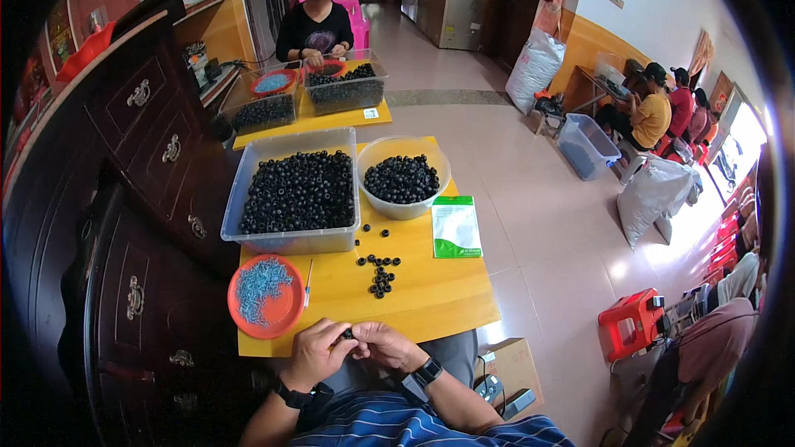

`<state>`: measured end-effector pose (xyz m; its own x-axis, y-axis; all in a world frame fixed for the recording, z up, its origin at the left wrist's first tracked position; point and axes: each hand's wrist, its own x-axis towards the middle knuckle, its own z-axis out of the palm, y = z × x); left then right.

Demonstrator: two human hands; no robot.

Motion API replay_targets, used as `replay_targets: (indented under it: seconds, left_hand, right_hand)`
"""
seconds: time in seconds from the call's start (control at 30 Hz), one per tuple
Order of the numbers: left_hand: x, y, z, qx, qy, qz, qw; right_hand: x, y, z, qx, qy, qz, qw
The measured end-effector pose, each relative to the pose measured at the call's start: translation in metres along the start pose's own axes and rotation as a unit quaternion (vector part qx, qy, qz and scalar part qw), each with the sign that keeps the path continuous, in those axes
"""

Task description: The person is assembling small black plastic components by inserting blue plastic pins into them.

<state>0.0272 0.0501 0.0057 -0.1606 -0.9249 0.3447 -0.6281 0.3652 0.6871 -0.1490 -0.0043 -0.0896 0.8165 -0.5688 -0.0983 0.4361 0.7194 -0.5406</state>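
Observation:
Close to the table's near edge, my left hand (317, 353) and my right hand (384, 343) meet over my lap. Their fingertips pinch a small round black part (348, 334) between them, mostly covered by the fingers. Several like it, black rings with a hole, form a loose cluster (382, 275) on the yellow table (439, 298). An orange-red plate (289, 320) beside my left hand carries a heap of small bluish metal pieces (263, 285), too fine to name. Right of that plate lies a thin tool with a slim shaft (309, 281), perhaps a small screwdriver.
A clear bin (311, 242) and a round tub (403, 210), both full of black parts, stand at the table's far side. A green-and-white packet (456, 228) lies right. Dark drawers (137, 298) border the left. A person (317, 25) works at another table ahead.

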Motion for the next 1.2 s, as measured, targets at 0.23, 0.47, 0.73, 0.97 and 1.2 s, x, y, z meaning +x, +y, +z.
replay_targets:
  seconds: [0.23, 0.47, 0.73, 0.97, 1.2]
  left_hand:
    - [0.005, -0.003, 0.002, -0.014, 0.029, 0.024, 0.999]
    - [0.002, -0.005, -0.002, -0.054, 0.045, 0.010, 0.997]
    - [-0.007, -0.003, -0.006, -0.046, 0.051, 0.018, 0.997]
    - [-0.007, 0.000, -0.008, -0.041, 0.054, 0.029, 0.997]
    - [-0.007, 0.001, -0.012, -0.015, 0.063, 0.027, 0.998]
  right_hand:
    - [-0.001, -0.005, 0.011, -0.028, 0.074, -0.002, 0.997]
    - [-0.001, -0.016, 0.028, -0.021, 0.065, -0.008, 0.998]
    - [-0.002, -0.013, 0.028, 0.006, 0.041, 0.012, 0.999]
    - [-0.003, -0.010, 0.033, -0.020, 0.048, 0.012, 0.999]
    - [0.001, -0.011, 0.034, -0.035, 0.052, 0.002, 0.998]
